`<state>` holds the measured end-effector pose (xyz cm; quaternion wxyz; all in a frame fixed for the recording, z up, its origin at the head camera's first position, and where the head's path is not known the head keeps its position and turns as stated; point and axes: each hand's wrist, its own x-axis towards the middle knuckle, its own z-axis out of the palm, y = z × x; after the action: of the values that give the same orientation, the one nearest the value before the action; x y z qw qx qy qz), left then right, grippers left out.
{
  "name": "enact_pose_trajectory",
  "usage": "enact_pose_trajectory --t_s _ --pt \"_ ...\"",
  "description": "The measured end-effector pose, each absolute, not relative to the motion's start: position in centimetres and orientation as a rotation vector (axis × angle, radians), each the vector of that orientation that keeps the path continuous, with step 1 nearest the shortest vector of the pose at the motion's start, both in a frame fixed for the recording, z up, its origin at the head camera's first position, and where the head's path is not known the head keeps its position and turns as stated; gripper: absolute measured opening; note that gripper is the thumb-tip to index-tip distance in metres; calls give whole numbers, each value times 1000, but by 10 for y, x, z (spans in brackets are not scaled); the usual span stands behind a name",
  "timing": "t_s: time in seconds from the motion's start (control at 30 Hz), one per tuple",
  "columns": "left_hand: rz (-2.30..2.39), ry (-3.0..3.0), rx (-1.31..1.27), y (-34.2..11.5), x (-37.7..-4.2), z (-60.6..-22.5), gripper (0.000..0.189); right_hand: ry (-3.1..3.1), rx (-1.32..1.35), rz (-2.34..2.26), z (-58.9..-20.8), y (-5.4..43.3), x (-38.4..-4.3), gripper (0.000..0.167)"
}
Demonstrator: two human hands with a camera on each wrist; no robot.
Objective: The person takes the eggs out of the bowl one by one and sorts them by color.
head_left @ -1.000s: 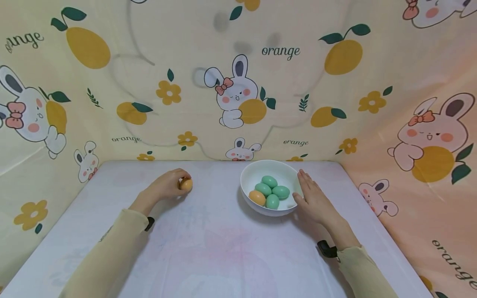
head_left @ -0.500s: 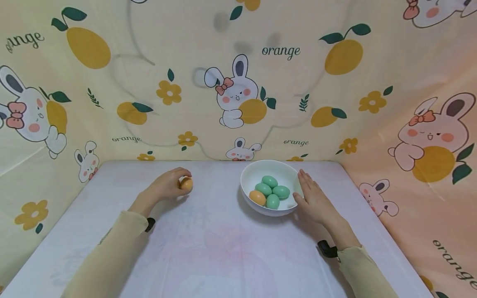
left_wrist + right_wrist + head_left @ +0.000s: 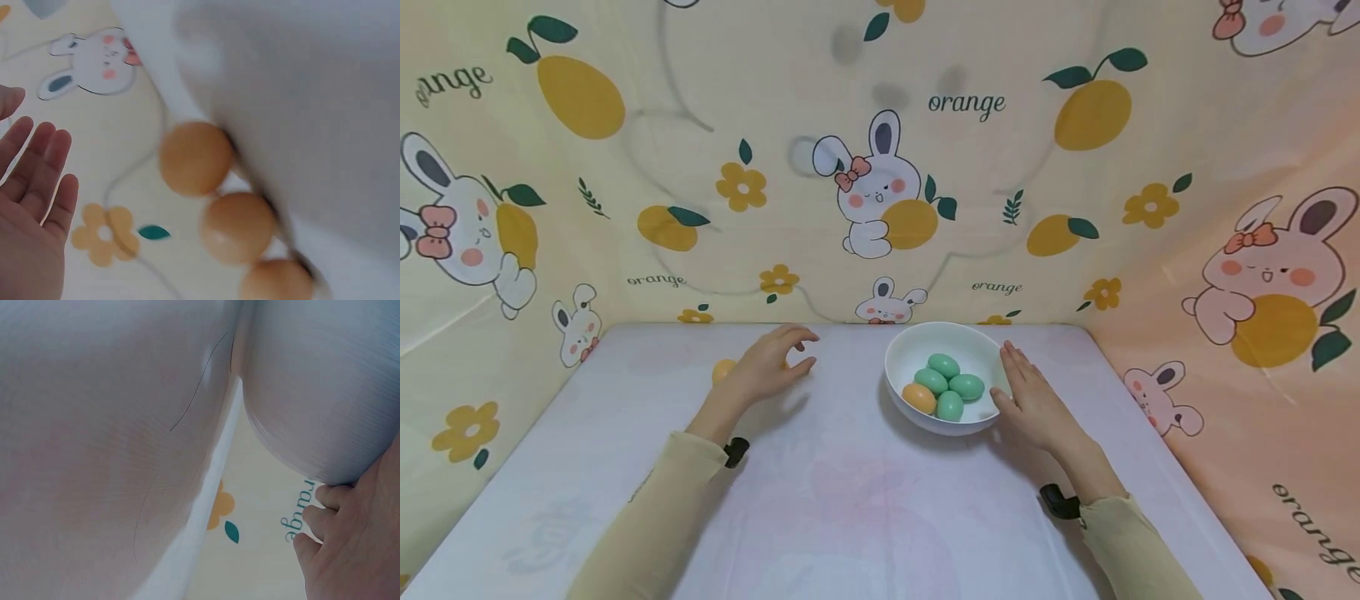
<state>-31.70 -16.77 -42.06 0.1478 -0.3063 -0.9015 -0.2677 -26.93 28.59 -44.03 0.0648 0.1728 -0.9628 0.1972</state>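
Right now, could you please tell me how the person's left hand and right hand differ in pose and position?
The left hand has curved fingers with the thumb apart, while the right hand has straighter fingers.
The left hand is near orange eggs on the table; the right hand is against the side of the white bowl.
Both hands grip nothing.
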Motion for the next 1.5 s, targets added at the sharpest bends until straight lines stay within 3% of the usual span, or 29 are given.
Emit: enact_pose_trajectory --t_s 0.57,0.9,1.5 --pt "-859 -2520 -977 -92 -312 -413 33 -2918 518 609 -446 288 -273 77" --pt "-820 -2462 -1161 -49 -317 -406 31 -2912 510 600 -444 287 -272 77" --pt "-400 -2970 -1288 7 -323 -386 24 -2916 505 604 -442 286 -271 76"
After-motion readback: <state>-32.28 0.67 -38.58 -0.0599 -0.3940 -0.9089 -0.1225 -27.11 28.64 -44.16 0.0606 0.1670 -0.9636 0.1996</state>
